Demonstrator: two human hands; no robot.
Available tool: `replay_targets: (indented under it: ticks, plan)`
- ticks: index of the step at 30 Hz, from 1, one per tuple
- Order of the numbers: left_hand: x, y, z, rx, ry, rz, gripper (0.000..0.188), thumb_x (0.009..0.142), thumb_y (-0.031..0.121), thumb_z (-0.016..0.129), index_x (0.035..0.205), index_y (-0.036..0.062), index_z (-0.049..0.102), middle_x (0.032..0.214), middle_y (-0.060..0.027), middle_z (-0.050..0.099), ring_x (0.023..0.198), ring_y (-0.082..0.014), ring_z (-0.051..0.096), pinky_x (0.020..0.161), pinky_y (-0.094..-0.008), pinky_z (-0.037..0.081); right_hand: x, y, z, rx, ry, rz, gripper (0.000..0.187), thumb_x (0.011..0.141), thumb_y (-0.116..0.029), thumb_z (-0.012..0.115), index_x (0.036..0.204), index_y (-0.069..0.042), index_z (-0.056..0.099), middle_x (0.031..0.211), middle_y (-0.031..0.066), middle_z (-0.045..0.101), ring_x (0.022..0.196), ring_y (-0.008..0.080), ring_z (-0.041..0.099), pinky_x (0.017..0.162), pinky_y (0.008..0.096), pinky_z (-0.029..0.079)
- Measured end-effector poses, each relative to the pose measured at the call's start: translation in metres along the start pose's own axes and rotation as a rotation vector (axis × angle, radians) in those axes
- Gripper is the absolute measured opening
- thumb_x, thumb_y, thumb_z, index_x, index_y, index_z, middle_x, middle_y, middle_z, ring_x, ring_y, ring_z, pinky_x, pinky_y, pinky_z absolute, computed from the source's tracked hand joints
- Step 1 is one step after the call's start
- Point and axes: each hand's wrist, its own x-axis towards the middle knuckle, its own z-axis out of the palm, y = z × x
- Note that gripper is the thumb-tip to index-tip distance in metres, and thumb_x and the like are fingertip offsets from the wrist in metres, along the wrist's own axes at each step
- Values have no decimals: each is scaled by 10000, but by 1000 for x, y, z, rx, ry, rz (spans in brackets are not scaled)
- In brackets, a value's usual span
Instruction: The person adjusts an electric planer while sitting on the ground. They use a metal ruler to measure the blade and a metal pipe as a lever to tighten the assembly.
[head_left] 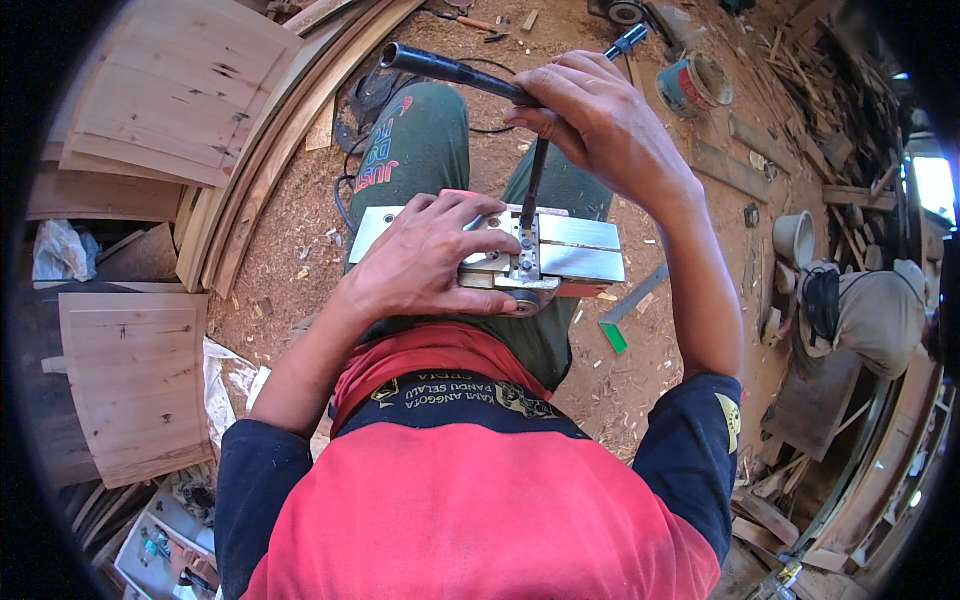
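An upturned electric hand planer (580, 247) lies across my lap, its shiny metal sole facing up and bits of red body showing at the edges. My left hand (430, 255) grips it from the left, fingers over the sole and thumb along the near edge by a round wheel. A black three-armed socket wrench (450, 72) is in my closed right hand (595, 110), held at its hub. One arm of the wrench points down to the bolts on the planer's cutter block (526, 255). Another arm reaches left, and the third ends in a bluish socket at the upper right.
A try square (614, 338) with a green handle lies on the shaving-strewn floor to the right. Wooden panels (180, 80) and long curved-looking boards stand at the left. A paint bucket (694, 84), scrap wood and a stuffed sack (875, 315) are on the right.
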Motion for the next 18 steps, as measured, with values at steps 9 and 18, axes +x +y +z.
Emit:
replay_targets:
  ticks: [9,18]
  plan:
    - [0,-1,1,8,-4,0,626,840,685,746,1266,226,736,1425,-161,608,1387,-340,518,1150,-505,385,0,-1,3,-27,-20,-29,310,968,-354,710,1134,-94,673,1042,78,724,1025,299,692,921,435,522]
    - [0,0,0,9,-3,-2,638,835,688,747,1260,211,744,1423,-157,611,1375,-337,526,1145,-497,390,4,1,6,27,-25,-36,310,930,-260,764,1107,-16,690,1001,145,706,1027,363,678,1024,487,513]
